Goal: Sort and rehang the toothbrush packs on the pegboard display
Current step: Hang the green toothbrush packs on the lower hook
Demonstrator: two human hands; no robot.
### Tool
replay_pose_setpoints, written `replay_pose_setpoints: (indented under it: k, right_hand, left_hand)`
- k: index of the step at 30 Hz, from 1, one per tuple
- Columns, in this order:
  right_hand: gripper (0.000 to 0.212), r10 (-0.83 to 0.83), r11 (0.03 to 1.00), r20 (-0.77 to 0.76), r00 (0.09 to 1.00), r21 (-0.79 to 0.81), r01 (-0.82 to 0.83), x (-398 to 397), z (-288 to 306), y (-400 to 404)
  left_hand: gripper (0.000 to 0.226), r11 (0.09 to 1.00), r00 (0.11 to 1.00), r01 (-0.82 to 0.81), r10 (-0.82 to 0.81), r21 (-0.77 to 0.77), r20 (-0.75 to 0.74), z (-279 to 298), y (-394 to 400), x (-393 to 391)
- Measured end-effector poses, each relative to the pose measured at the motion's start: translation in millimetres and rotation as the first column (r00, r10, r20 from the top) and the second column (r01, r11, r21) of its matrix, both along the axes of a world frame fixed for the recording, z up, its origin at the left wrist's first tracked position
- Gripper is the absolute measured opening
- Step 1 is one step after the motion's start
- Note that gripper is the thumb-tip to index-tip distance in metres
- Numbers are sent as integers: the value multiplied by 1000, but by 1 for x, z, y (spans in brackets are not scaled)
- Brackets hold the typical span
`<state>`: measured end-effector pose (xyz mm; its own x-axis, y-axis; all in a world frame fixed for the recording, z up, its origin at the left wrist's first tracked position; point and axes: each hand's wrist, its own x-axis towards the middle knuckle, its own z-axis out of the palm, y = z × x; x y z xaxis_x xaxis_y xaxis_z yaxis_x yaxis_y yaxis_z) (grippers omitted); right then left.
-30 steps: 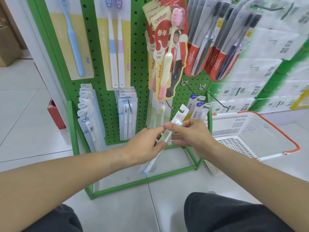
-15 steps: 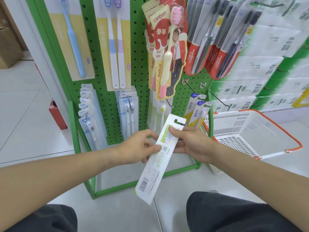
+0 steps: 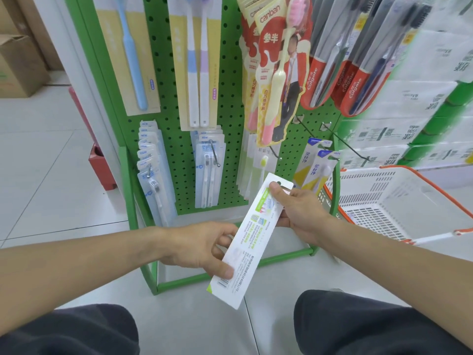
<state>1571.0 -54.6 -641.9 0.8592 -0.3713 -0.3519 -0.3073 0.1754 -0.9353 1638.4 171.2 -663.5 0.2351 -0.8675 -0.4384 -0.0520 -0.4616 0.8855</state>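
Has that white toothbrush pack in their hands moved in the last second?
Yes. The white toothbrush pack has come down, away from the green pegboard, and now shows its printed back.

The red-and-cream toothbrush pack (image 3: 277,73) on the green pegboard (image 3: 230,98) carries the brand "canban", the characters "叁半" and the vertical line "白巧摔牙刷". The red-footed packs (image 3: 330,70) to its right read "Colgate", the clear blister packs (image 3: 149,155) at lower left are tagged "NEW", and the blue-topped packs (image 3: 317,165) beside the basket read "柔丝净". Print on the white pack (image 3: 249,242) held in both hands is too small to read.
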Motion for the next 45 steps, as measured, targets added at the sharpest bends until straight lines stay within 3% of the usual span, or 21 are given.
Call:
replay_pose_setpoints:
  k: [4,11,17,20,23,27,30,33,35,38,41,45]
  right_hand:
    - [30,48,996,27,998,69,-50,2,0,-1]
    - [39,151,987,42,988,43,-153,1,5,0]
    - [18,171,977,67,983,116,-178,1,4,-5]
    - [17,155,978,35,987,135,-159,1,3,-9]
    - [25,185,982,-44,982,52,-183,0,3,-11]
    - [16,172,985,-96,980,30,-170,-1,5,-12]
    - [14,115,993,-155,981,27,-112,-1,4,-12]
    - [10,79,997,-187,979,36,-73,-1,2,-14]
    - [11,53,995,-188,981,92,-37,1,-1,-15]
    - [16,31,979,-175,984,205,6,2,-2,-14]
    - [46,97,981,-174,980,185,-64,0,2,-15]
    - [42,208,976,-202,957,-26,-217,-4,5,-18]
  left_hand:
    - [70,1000,1000,5,-5,13,-14,-1,6,2]
    - [57,997,997,-76,76,26,1,5,2,-2]
    - [47,995,995,-95,96,11,-8,3,1,-1]
    - [37,996,996,-85,85,17,3,1,1,-1]
    - [31,995,997,-80,79,51,28,-1,1,0]
    - [20,983,984,-129,110,134,143,-9,-1,2]
    - [29,969,940,-210,163,130,300,-12,-3,2]
    - [59,985,889,-76,-4,155,459,-10,-2,0]
    - [73,971,791,0,-145,237,595,-9,-2,0]
    - [44,969,720,22,-186,246,669,-11,-3,1]
    - [16,972,735,18,-172,234,656,-12,-4,4]
    - [25,984,877,-57,-33,171,480,-13,0,10]
